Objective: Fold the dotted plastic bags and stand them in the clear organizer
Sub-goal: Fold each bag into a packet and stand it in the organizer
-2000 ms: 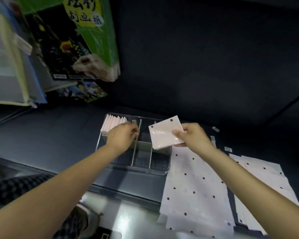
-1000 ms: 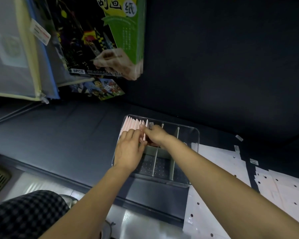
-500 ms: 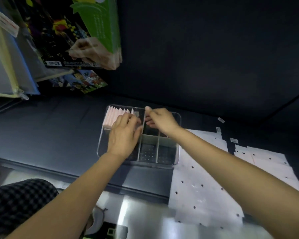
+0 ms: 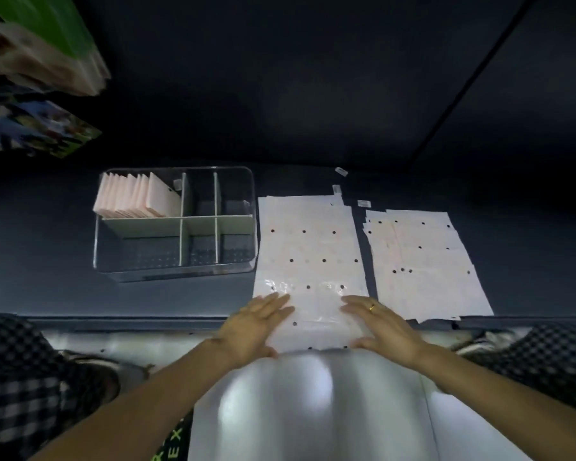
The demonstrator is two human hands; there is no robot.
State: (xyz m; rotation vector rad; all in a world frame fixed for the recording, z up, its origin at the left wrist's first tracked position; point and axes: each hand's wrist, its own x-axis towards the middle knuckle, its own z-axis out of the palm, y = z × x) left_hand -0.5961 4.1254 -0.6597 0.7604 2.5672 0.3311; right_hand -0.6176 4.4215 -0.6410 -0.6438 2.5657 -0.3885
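1. Starting the next fold, you have both hands flat on the near end of the top bag (image 4: 308,261): the left hand (image 4: 256,322) on its left edge, the right hand (image 4: 379,322) on its right, fingers straight and spread, gripping nothing.
2. That bag lies on the table (image 4: 47,227) just right of the organizer (image 4: 175,271), atop what looks like a small stack; a second pile (image 4: 423,261) sits further right.
3. Slide your thumbs under the near edge, which overhangs the table's front lip (handy for getting a purchase), and pinch only the top sheet. Thin plastic clings, so check that a second one is not riding along.
4. Bring the near edge up to meet the far edge squarely, using the dots as a guide, then press the crease flat from the middle outward to push air out.
5. Keep folding until the piece matches the folded bags (image 4: 130,197) standing in the organizer's back-left compartment.
6. Stand it upright beside that row; it looks nearly full, so judge whether to begin the next compartment (the others appear empty).
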